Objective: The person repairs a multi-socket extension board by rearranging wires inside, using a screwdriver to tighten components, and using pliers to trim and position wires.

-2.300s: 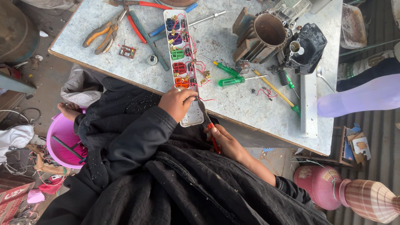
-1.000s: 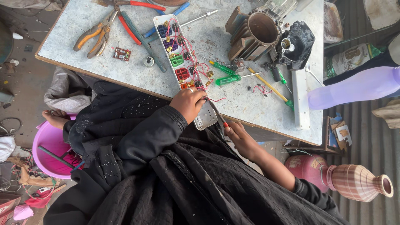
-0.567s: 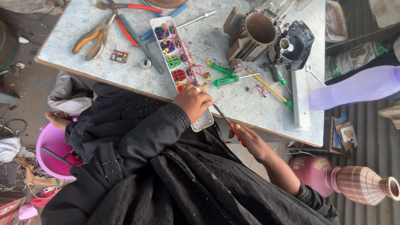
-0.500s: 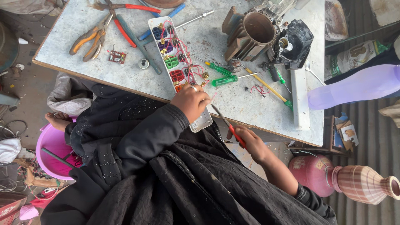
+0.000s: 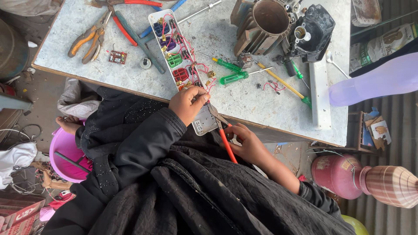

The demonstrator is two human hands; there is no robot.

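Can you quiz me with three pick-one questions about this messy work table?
1. Where does the open power strip lie?
A on the table
B in the pink tub
C on the floor

2. How many short green-handled screwdrivers lie beside the strip?
A two
B five
C none

3. What does the right hand hold?
A nothing
B red-handled pliers
C a spoon

Answers: 1 A, it lies across the tabletop, its end under the left hand. 2 A, two lie side by side. 3 B, its fingers grip the red handles.
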